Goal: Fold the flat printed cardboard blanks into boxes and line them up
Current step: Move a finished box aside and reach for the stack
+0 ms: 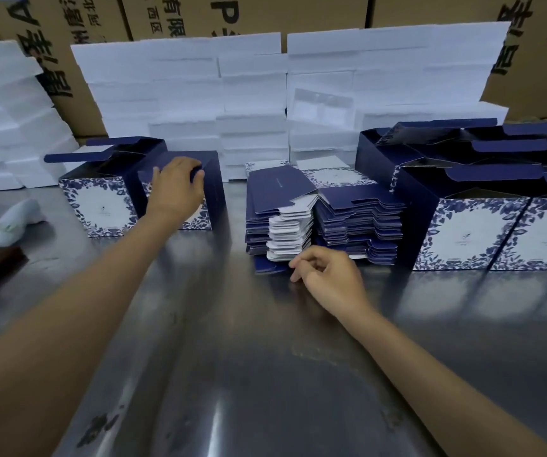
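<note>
Bare steel surface (232, 374) fills the near ground, and both forearms stretch out over it. Right hand (328, 275) sits low at the near foot of the stack of flat blanks (324, 222), its fingers (301, 260) loosely curled and pinching at nothing I can make out; they lie just beside the bottom blank's edge, and whether they touch it I cannot tell. Left hand (178, 189) is out at the far left, fingers wrapped over the top edge of a folded box (214, 189) and gripping it, hard against a second folded box (100, 206) whose lid flaps stand open. A bigger group of finished boxes (496, 232) stands on the right, touching the stack's side.

The trouble I would watch for is in that stack. It is tall and ragged, with tabs sticking out at different levels and the top blanks already lying askew. If the right hand tugs at a low blank, the pile could slide toward the near edge or shed its top sheets. Picking from the top looks safer to me.

On the left, the gripped box is held only by its upper rim. A push while the hand settles it could shove the neighbour out of line or crush its raised flap. A white bottle-like thing (15, 221) lies on its side nearby and could be knocked if the row is nudged further left. White foam slabs (179, 94) behind leave little room to push anything back.
</note>
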